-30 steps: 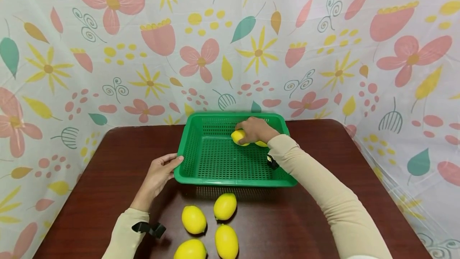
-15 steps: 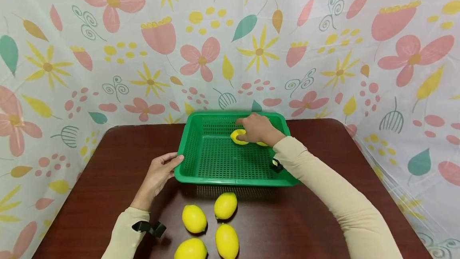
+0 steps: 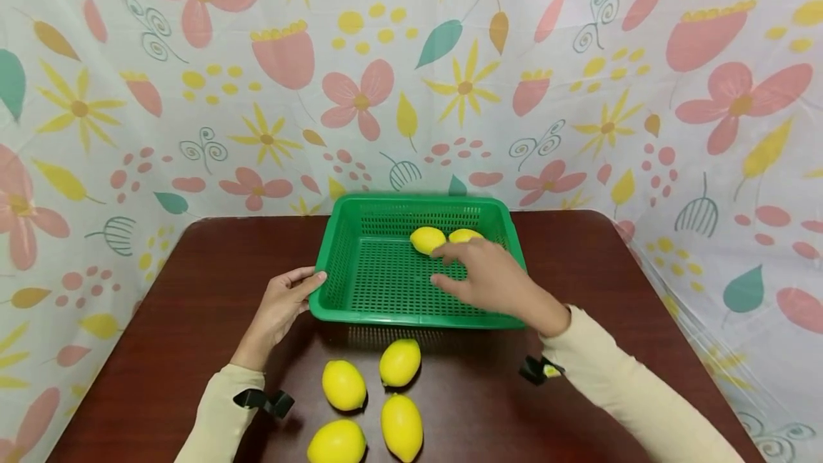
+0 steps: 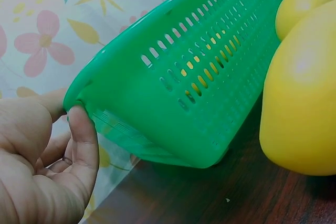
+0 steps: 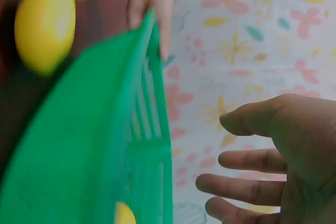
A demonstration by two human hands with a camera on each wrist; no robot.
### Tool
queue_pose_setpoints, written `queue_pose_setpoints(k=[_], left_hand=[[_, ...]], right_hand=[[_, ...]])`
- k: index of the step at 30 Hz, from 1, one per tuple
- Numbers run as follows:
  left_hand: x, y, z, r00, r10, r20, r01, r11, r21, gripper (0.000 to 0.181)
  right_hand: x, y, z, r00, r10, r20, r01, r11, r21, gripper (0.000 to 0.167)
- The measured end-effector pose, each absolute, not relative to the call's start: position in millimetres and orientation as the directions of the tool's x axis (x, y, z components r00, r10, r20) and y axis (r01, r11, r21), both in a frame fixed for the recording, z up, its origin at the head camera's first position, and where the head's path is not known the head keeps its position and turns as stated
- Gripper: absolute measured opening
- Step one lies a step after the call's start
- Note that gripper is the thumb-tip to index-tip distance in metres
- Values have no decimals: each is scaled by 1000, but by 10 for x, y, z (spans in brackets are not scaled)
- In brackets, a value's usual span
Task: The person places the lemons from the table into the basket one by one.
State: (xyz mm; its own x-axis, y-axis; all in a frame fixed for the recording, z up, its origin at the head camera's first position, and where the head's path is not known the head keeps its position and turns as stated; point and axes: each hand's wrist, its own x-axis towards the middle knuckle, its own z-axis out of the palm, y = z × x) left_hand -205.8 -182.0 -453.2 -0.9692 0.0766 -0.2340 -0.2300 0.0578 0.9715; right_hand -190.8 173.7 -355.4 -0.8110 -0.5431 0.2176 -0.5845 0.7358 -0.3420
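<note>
A green perforated basket [image 3: 418,320] stands on the table with two lemons, one [image 3: 427,240] and another [image 3: 466,235], at its back right. My left hand [image 3: 278,311] grips the basket's left rim; in the left wrist view the thumb and fingers of that hand [image 4: 47,161] pinch the rim of the basket [image 4: 157,103]. Over the basket's right part is my right hand [image 3: 491,281], empty, with its fingers apart. The right wrist view shows this hand [image 5: 278,166] holding nothing beside the basket [image 5: 79,129].
Several lemons lie on the dark red table [image 3: 193,320] in front of the basket, among them one [image 3: 400,363], one [image 3: 343,385] and one [image 3: 401,427]. A floral cloth [image 3: 411,91] hangs behind the table.
My right hand has let go of the lemon in the basket and moved back toward the near right side. My left hand stays on the rim.
</note>
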Motion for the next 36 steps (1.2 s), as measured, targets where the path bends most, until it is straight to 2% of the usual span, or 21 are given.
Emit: queue_pose_setpoints(k=[12, 18, 25, 28, 31, 36], left_hand=[[-2054, -1815, -4549, -967, 77, -241, -236, 68, 969, 62], [-2058, -1817, -4555, -968, 81, -237, -233, 48, 971, 60], [-2063, -1822, -4547, -970, 78, -229, -226, 42, 973, 58], [-2068, -1824, -4548, -971, 78, -228, -225, 43, 973, 58], [-2072, -1824, -4556, -972, 75, -225, -222, 42, 974, 57], [-2075, -1822, -4568, -971, 75, -225, -223, 38, 974, 56]], right_hand=[[-1041, 1541, -3914, -730, -622, 282, -676, 598, -431, 32], [-824, 1461, -4092, -707, -644, 294, -692, 544, -474, 32], [-689, 1395, -4286, -728, -658, 193, -644, 558, -523, 45], [-644, 1362, -4383, -723, -658, 211, -658, 563, -500, 51], [-610, 1324, -4482, -705, -654, 273, -698, 575, -427, 57], [-581, 1288, -4609, -688, -644, 335, -726, 602, -333, 57]])
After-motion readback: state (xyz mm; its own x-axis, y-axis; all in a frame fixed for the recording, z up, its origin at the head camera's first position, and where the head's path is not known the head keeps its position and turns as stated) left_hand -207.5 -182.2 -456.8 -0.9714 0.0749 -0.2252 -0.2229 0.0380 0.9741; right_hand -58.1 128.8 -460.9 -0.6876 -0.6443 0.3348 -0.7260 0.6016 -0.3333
